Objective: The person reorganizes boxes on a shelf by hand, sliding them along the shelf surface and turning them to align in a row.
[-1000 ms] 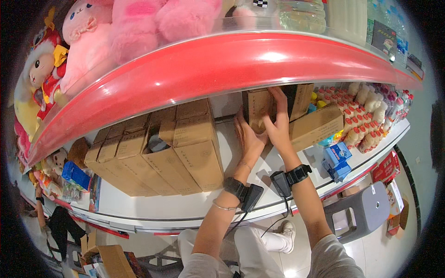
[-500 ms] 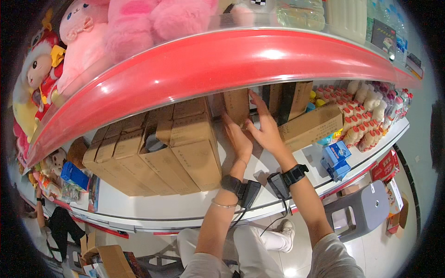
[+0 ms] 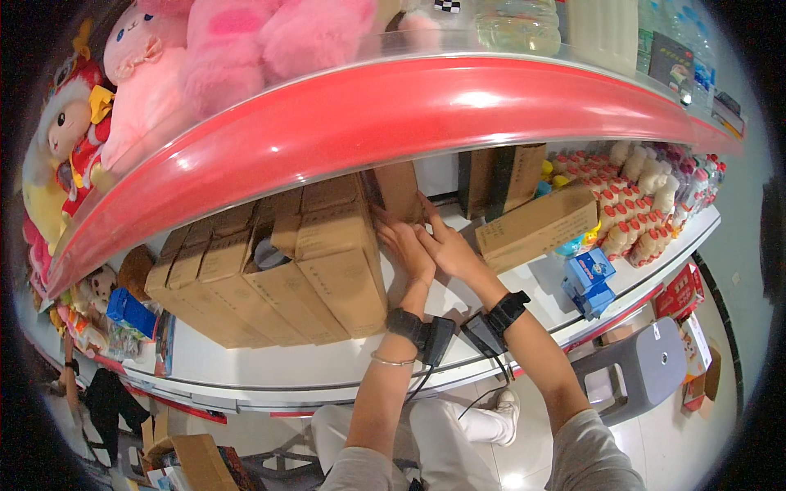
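Note:
A brown cardboard box point(image 3: 399, 190) stands upright at the back of the white shelf, just right of a row of similar cardboard boxes point(image 3: 342, 278). Both my hands are on it, close together. My left hand point(image 3: 407, 250) has its fingers against the box's lower front, partly hidden there. My right hand point(image 3: 455, 252) lies along the box's right edge, its index finger stretched upward and its thumb side touching the left hand. To the right, another long cardboard box point(image 3: 536, 227) leans at a slant, apart from my hands.
A red shelf front point(image 3: 426, 102) arches low above my hands. Tall dark-sided boxes point(image 3: 501, 176) stand behind at right. Red-capped bottles point(image 3: 626, 217) and blue cartons point(image 3: 589, 278) fill the right side. Pink plush toys point(image 3: 221, 57) sit above; a grey stool point(image 3: 634, 364) stands below.
The upright box has shifted left toward the row of boxes, and both hands have moved left with it. My hands have drawn closer together, with the right hand lower than before.

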`<act>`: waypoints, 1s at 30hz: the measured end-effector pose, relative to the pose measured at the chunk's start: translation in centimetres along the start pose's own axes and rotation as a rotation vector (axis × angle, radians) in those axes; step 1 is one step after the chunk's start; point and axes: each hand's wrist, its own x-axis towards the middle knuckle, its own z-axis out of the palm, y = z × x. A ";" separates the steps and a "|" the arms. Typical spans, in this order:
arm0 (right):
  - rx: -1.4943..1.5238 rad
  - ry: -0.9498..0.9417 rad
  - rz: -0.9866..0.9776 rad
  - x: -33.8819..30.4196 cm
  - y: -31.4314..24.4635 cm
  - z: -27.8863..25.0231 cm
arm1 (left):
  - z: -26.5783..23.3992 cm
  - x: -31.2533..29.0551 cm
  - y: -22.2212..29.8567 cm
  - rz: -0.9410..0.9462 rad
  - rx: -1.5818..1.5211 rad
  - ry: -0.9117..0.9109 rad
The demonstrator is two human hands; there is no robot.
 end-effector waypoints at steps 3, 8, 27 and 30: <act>0.030 0.040 -0.068 0.1 0.3 0.3 | -0.3 0.1 -0.2 -0.040 -0.112 -0.034; 0.085 0.007 0.048 -0.1 -0.5 -0.5 | -1.9 0.5 1.8 -0.089 -0.215 -0.036; -0.104 0.916 -0.518 -1.5 -3.5 -7.7 | -1.5 -0.1 4.4 -0.281 -0.370 -0.258; -0.183 1.085 -0.407 -2.7 -3.3 -8.2 | -0.7 0.1 2.7 -0.227 -0.322 -0.195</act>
